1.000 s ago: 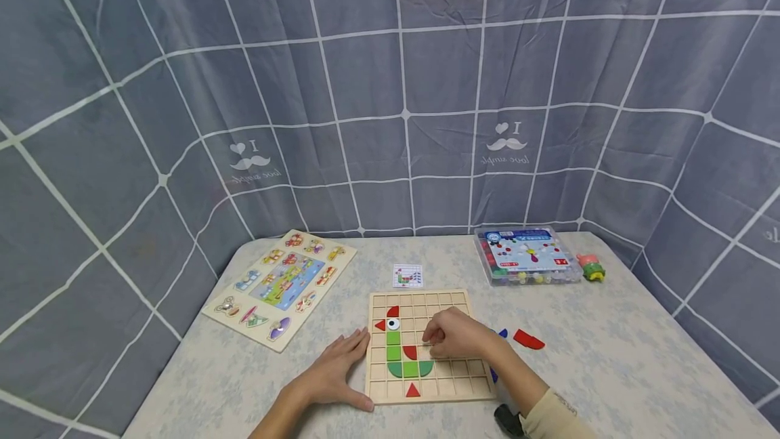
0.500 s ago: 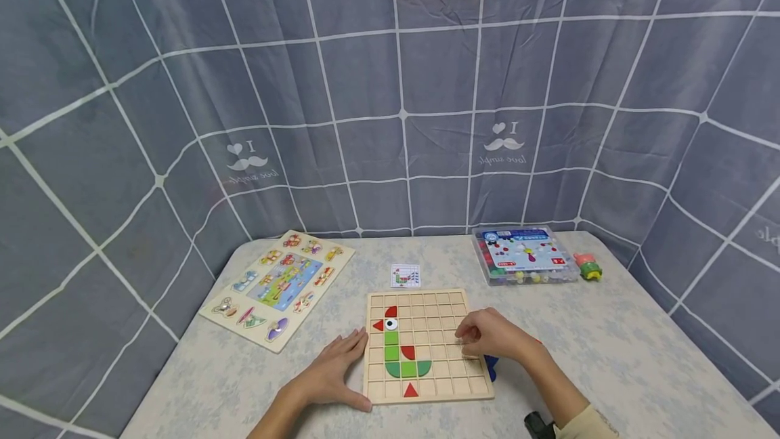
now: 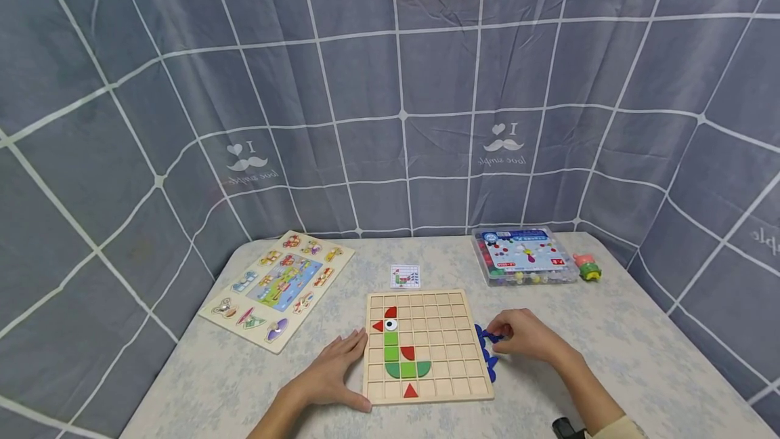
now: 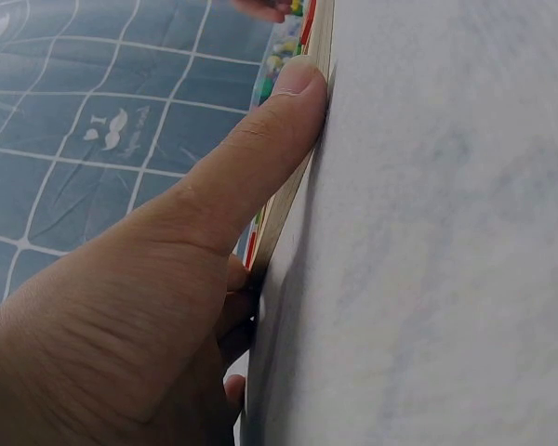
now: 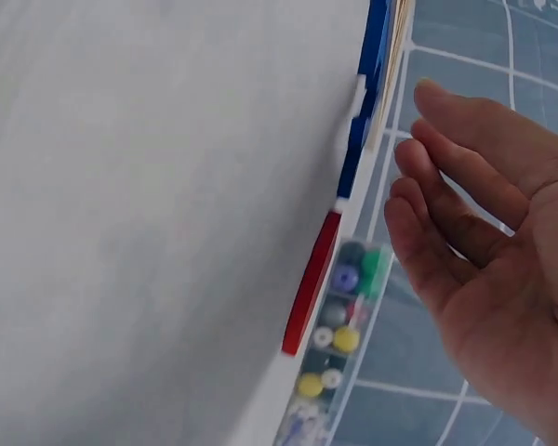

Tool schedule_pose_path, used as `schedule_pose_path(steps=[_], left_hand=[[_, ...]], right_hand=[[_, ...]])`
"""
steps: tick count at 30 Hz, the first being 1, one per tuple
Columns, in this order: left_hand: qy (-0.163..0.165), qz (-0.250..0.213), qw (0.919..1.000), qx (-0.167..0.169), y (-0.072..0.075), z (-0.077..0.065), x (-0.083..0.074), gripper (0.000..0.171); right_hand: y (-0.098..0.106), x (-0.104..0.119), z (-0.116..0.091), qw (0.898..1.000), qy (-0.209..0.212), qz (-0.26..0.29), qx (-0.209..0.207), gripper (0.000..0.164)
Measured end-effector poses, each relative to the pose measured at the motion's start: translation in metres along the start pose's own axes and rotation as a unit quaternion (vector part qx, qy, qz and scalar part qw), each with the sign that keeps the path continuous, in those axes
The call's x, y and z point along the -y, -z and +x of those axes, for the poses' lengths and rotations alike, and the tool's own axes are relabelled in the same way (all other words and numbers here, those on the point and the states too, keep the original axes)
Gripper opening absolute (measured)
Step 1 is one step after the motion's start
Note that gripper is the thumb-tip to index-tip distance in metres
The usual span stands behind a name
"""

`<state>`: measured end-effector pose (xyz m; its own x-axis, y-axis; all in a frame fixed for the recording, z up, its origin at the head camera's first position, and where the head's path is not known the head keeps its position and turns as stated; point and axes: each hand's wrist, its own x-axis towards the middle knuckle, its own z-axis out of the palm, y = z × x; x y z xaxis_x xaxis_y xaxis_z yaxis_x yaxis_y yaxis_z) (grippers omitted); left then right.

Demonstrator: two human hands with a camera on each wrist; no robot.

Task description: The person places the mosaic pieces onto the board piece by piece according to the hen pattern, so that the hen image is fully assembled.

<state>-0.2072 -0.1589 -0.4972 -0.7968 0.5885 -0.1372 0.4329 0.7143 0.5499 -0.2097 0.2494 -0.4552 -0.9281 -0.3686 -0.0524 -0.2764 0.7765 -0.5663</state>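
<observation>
My left hand (image 3: 329, 372) lies at the left edge of a wooden grid board (image 3: 447, 341), fingers spread. In the left wrist view its thumb (image 4: 260, 139) presses the board's side. Set in the grid are green squares (image 3: 391, 345), green rounded pieces, red pieces (image 3: 407, 353) and a white eye disc (image 3: 391, 324), forming a bird-like figure. Several blue pieces (image 3: 491, 361) lie along the right edge. My right hand (image 3: 525, 336) is over them, fingers loosely bent. Nothing shows between thumb and fingers in the right wrist view, where a red piece (image 5: 312, 288) appears.
A small pattern card (image 3: 405, 276) lies behind the board. At the back left is a wooden picture puzzle (image 3: 307, 264). A clear plastic case of beads (image 3: 525, 256) and a small pink-and-green toy (image 3: 588, 267) stand at the back right. A tiled-pattern curtain (image 3: 439, 148) closes the back.
My right hand has moved right, from above the grid to the blue pieces beside the board. The blue pieces are more uncovered; the loose red ones are hidden in the head view. My left hand stays put.
</observation>
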Motion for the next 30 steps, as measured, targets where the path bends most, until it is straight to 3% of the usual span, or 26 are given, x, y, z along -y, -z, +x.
schedule_pose_path(steps=[5, 9, 12, 18, 25, 30], left_hand=[[0.001, 0.006, 1.0, 0.0, 0.0, 0.0, 0.0, 0.123], [0.002, 0.005, 1.0, 0.0, 0.0, 0.0, 0.0, 0.123], [0.002, 0.005, 1.0, 0.001, 0.0, 0.0, 0.0, 0.123], [0.003, 0.006, 1.0, 0.001, 0.0, 0.0, 0.001, 0.124], [0.002, 0.002, 1.0, 0.001, 0.0, 0.0, 0.0, 0.123], [0.002, -0.003, 1.0, 0.003, 0.0, 0.0, 0.0, 0.123]], right_hand=[[0.004, -0.009, -0.003, 0.998, -0.065, -0.002, -0.011, 0.03], [0.006, -0.017, -0.003, 0.99, -0.132, -0.034, -0.025, 0.038], [0.007, -0.022, -0.004, 0.986, -0.16, -0.052, -0.026, 0.041], [0.007, -0.029, -0.004, 0.984, -0.175, -0.04, -0.019, 0.038], [0.008, -0.031, -0.005, 0.986, -0.162, -0.035, -0.023, 0.028], [0.008, -0.032, -0.007, 0.986, -0.163, -0.027, -0.022, 0.03]])
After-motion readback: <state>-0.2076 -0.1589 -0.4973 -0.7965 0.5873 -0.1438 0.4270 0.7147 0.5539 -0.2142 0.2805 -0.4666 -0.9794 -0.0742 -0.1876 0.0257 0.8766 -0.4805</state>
